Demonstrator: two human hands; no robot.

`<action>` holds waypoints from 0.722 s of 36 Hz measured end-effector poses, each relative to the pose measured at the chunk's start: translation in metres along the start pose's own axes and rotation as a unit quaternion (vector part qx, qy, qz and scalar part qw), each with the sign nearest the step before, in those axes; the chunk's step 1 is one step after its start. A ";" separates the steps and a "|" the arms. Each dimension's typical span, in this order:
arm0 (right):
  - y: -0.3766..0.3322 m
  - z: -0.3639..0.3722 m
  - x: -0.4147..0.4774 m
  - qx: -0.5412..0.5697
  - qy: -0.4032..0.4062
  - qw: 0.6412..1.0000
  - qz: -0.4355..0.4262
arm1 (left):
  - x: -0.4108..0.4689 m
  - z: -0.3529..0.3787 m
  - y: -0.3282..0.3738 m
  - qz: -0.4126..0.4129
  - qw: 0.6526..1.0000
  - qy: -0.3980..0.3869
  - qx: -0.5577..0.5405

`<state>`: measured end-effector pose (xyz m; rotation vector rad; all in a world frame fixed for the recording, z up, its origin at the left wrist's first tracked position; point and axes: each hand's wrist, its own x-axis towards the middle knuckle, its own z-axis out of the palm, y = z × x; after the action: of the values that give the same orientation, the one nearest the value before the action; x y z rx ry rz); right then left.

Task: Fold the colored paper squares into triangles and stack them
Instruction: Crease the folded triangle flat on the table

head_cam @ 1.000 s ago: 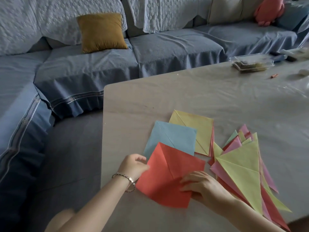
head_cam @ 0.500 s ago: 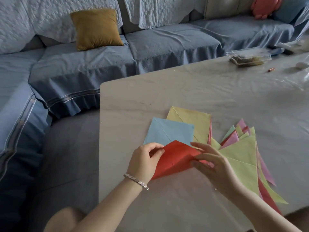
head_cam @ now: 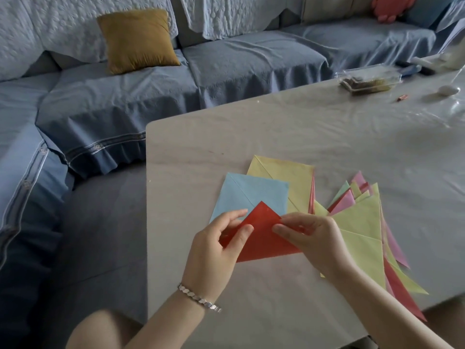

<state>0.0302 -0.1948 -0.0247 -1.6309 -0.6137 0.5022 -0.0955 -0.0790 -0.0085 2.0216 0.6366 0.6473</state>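
A pale table (head_cam: 276,127) with a rounded corner fills the right of the view. Behind it and along the left runs a sofa under blue-grey covers (head_cam: 251,59), and a mustard cushion (head_cam: 137,40) leans against its back. Near the table's front edge, both of your hands hold a red paper (head_cam: 264,238) folded into a triangle, its point aimed away from you. Your left hand (head_cam: 216,255), with a silver bracelet (head_cam: 198,298) at the wrist, pinches the triangle's left corner between thumb and curled fingers. Your right hand (head_cam: 312,240) pinches the right side, fingertips pressed together on the paper. Whether the paper rests on the table or is lifted just off it cannot be told. The red point overlaps the near part of a light blue square (head_cam: 251,192) lying flat with a diagonal crease. A yellow square (head_cam: 284,177) lies partly under the blue one, on its far right side, with thin red edges showing beneath it. Just to the right of your right hand is a fanned stack of folded triangles (head_cam: 359,233), pale green on top, with pink, red and yellow points spreading out below. Well apart, at the table's far right, sits a clear plastic container (head_cam: 370,79) with something dark inside.
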 end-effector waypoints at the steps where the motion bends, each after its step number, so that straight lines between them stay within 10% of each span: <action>1: -0.003 0.001 -0.001 0.001 0.006 1.000 0.002 | -0.001 0.001 0.001 0.015 1.000 0.011 0.006; 26: -0.024 -0.001 -0.012 0.058 0.048 0.997 0.005 | -0.008 0.008 0.015 0.001 0.997 0.069 -0.039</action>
<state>0.0190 -0.2010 -0.0010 -1.5396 -0.4963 0.4567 -0.0934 -0.0964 -0.0011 1.9165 0.6800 0.8051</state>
